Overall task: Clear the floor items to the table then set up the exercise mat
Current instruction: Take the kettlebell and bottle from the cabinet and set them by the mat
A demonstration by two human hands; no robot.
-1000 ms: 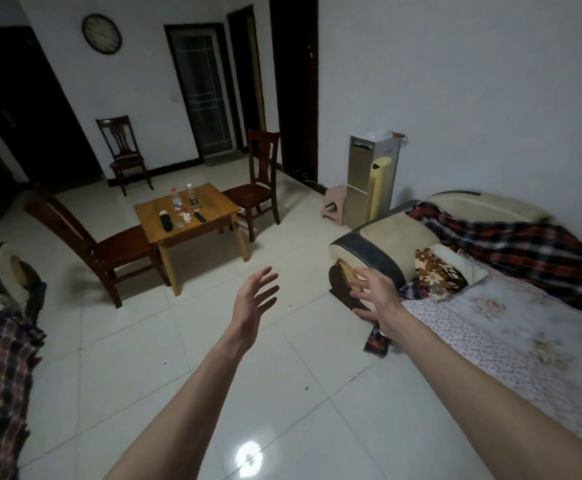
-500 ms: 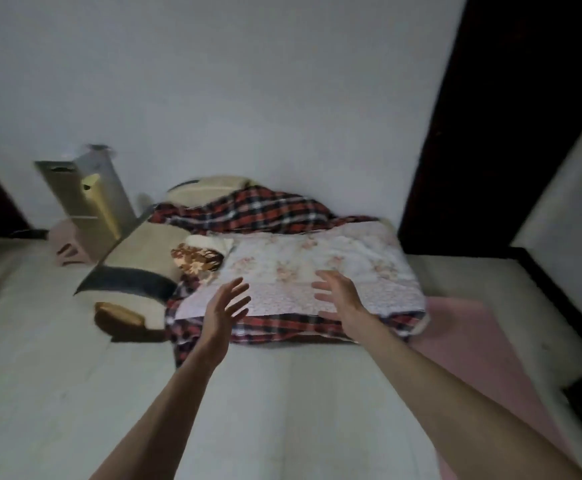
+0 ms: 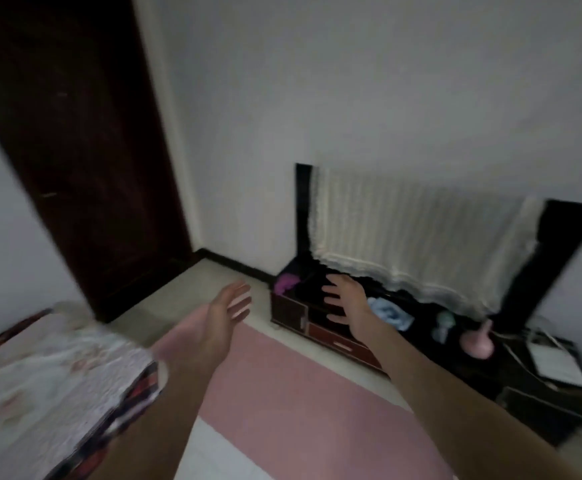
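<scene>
A pink exercise mat (image 3: 293, 400) lies flat on the pale tiled floor, running from under my arms toward the lower right. My left hand (image 3: 228, 306) hovers above the mat's far end, fingers spread and empty. My right hand (image 3: 346, 301) is held out in front of a low dark cabinet (image 3: 303, 315), also open with nothing in it. The frame is blurred by motion. No table shows in this view.
A sofa edge with a floral quilt (image 3: 43, 382) fills the lower left. A dark door (image 3: 74, 140) stands at left. The cabinet top carries a purple item (image 3: 286, 282), a blue cloth (image 3: 390, 311), a pink object (image 3: 478, 342) and a lace-draped screen (image 3: 417, 233).
The view has swung right from the table and chairs, past the sofa, to the door and low cabinet. The pink mat has come into view. Both hands stay open and empty.
</scene>
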